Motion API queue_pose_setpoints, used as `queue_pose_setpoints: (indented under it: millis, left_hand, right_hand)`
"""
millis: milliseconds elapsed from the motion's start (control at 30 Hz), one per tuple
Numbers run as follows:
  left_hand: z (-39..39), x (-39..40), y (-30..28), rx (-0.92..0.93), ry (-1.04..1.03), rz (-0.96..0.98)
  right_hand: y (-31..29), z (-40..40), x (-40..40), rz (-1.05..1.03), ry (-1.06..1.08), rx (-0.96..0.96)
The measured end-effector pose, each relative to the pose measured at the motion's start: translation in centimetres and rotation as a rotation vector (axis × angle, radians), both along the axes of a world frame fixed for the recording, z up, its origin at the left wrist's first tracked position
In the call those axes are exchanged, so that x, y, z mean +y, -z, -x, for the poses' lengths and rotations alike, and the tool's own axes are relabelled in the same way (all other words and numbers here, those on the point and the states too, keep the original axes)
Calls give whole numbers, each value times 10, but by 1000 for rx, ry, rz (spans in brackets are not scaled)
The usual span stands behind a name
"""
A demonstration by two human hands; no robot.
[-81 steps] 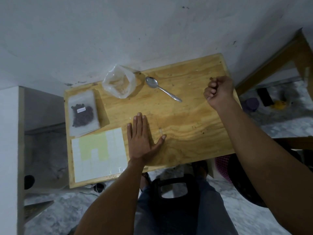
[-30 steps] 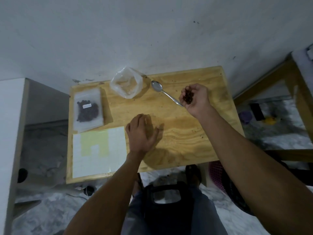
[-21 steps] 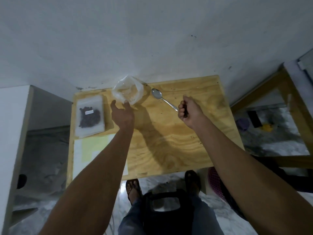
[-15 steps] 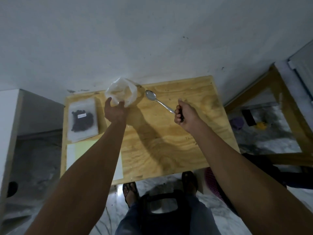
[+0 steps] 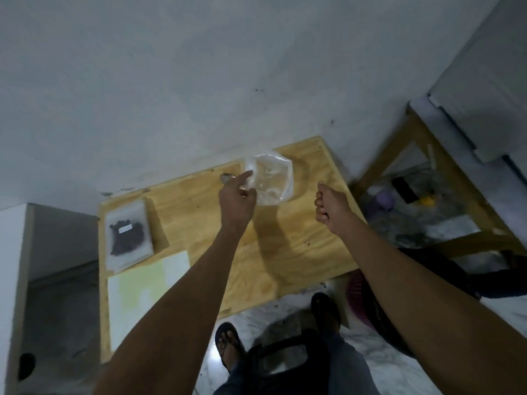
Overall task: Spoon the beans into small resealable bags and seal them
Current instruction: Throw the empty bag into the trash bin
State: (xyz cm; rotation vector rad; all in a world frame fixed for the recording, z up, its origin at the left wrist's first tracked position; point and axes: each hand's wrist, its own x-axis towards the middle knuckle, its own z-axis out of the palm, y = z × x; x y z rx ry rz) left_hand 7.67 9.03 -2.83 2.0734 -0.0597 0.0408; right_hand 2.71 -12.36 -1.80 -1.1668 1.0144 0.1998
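Observation:
My left hand (image 5: 238, 192) pinches the left rim of an open clear plastic bag (image 5: 272, 181) and holds it up over the far middle of the wooden table (image 5: 285, 252). My right hand (image 5: 328, 205) is a closed fist just right of the bag, apart from it; a dark bit of bean shows between its fingers. Only the bowl of the metal spoon (image 5: 228, 177) shows, behind my left hand. A flat sealed bag of dark beans (image 5: 125, 235) with a small white label lies at the table's left edge.
A white and pale yellow label sheet (image 5: 145, 283) lies at the table's near left. A white cabinet (image 5: 14, 280) stands to the left and a wooden frame (image 5: 445, 166) to the right. A pink basket (image 5: 358, 297) sits under the table's right edge.
My left hand left the tabletop, took the clear bag at the back and carried it right, past the spoon. My right hand closed over the beans in its palm.

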Motion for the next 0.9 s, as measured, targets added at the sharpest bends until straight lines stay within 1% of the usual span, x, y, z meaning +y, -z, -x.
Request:
queue_pose_setpoints:
  millis: [167,233,300,400,533,633,667,767,900]
  left_hand:
    - [38,-106,-7,-26,380,-84]
    - [60,-151,-4,-24,523,-119]
    - [84,-194,2,-22,659,-160]
    - [122,-256,15,-13,826,-197]
    - [168,-314,46,19,1082,-345]
    - [194,-325,90,93,1116,-435]
    - [202,-325,104,151,1122,-466]
    - [214,-323,137,270,1134,-557]
    - [220,-322,165,296,1152,-637]
  right_hand:
    - [11,62,-81,44,228,98]
    - [20,98,-115,42,325,104]
    - [28,139,-145,24,410,113]
    - [43,205,-183,53,494,171]
    - [80,276,-212,31,608,253]
    - [108,311,-219,-61,722,310]
    - [118,319,-219,-43,736,337]
    - [148,334,-216,45,693,407]
    - [182,343,-212,-1,680,450]
